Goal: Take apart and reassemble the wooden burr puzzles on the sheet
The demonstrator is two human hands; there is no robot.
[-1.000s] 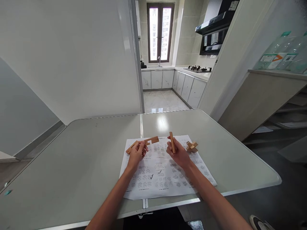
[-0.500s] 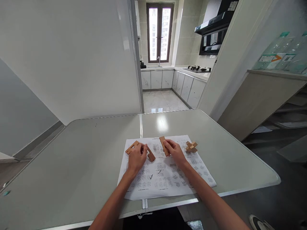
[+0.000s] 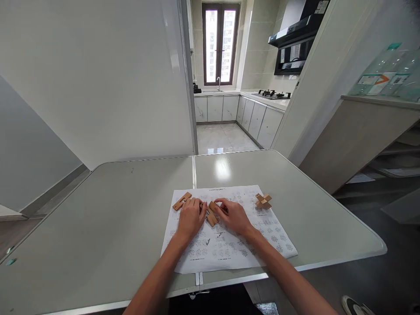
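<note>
Left hand (image 3: 191,216) gripped a wooden bar (image 3: 212,219) | right hand (image 3: 234,215) pinched a block (image 3: 213,205) right beside it, over the printed sheet (image 3: 203,265) | wooden cross (image 3: 263,201) looked assembled; held pieces, I judged, not yet joined

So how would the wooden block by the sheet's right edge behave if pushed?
The wooden block would probably rock or slide, not roll, given its angular projecting ends. It looks stiff, being wooden, and perhaps light, being smaller than the right hand.
</note>
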